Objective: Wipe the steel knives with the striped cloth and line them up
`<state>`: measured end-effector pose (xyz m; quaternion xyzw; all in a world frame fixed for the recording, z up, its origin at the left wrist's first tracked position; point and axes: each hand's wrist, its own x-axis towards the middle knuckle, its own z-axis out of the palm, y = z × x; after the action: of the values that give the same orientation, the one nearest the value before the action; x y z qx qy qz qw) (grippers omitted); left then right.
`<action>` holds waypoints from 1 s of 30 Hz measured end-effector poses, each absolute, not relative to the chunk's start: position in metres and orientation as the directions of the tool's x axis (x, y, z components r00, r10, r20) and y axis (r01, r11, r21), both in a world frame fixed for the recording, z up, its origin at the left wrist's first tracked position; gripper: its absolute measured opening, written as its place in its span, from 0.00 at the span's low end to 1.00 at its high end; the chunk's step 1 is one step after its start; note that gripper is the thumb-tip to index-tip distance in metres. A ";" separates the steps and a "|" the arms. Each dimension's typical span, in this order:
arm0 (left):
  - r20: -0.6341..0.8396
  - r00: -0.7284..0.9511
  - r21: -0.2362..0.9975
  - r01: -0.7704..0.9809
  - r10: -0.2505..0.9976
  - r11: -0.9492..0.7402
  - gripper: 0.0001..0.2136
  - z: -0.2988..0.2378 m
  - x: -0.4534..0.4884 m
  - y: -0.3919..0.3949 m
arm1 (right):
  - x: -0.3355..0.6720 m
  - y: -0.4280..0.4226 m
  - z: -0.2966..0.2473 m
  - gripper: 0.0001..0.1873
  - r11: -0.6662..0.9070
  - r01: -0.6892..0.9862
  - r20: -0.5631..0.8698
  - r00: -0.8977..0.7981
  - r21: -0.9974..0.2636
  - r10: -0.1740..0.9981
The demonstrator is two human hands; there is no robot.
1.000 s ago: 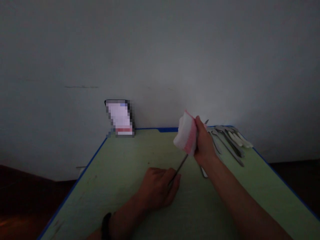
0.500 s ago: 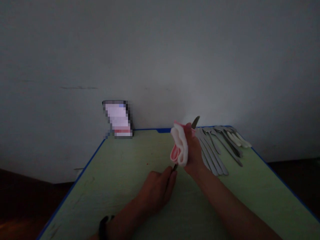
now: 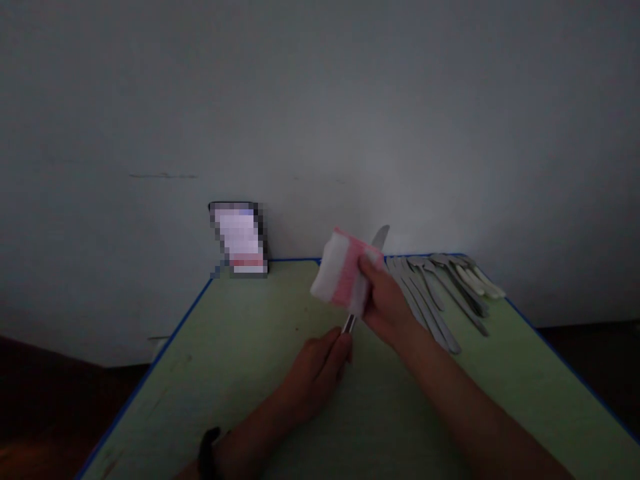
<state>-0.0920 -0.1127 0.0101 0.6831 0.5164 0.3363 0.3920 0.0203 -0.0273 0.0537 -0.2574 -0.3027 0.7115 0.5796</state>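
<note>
The work surface is one table (image 3: 235,353), pale green, with blue edging (image 3: 187,305) along its visible sides. Its far side adjoins a plain grey wall (image 3: 310,100), which bears a thin horizontal mark (image 3: 163,176) at left. Faint stains appear near the table's left side. The floor (image 3: 35,413) at left is dark reddish-brown; lighting is dim throughout.

Hands: two. The left hand (image 3: 320,373) is closed around the handle of the knife (image 3: 381,237); a band (image 3: 207,453) encircles that wrist. The right hand (image 3: 387,293) is closed on the cloth (image 3: 340,273), thumb on top, pressing it around the middle of the knife.

Knife in hand: one. It is held above the table at a slant, blade tip pointing up and away to the right, beyond the cloth. Part of the handle shows between cloth and left hand. Cloth: one, folded, white with a pink stripe.

Phone: one (image 3: 243,237). It stands tilted at the far left corner, screen lit and pixelated.

Cutlery at the far right, in a fanned row: at least two forks (image 3: 425,310) nearest the right hand; at least two spoons (image 3: 455,298) beside them; at least two white handles (image 3: 493,287) at the right end. Overlap prevents an exact count.
</note>
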 end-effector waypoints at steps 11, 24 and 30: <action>-0.002 0.318 0.896 0.422 0.948 -0.140 0.18 0.016 -0.094 -0.116 | 0.050 -0.013 0.085 0.15 -0.226 -0.750 -0.120 -0.194 -0.622 0.974; 0.075 0.120 0.844 0.520 0.990 -0.127 0.15 0.006 -0.095 -0.109 | -0.010 -0.057 0.034 0.12 -0.111 -0.334 -0.125 0.019 -0.936 0.992; -0.012 0.294 0.774 0.608 0.956 -0.178 0.16 0.017 -0.089 -0.115 | 0.016 -0.026 0.061 0.14 -0.093 -0.660 -0.112 -0.014 -0.746 0.994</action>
<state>-0.0895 -0.1145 0.0168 0.7254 0.5390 0.2501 0.3475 0.0158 -0.0260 0.0606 -0.3249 -0.2569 0.6641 0.6224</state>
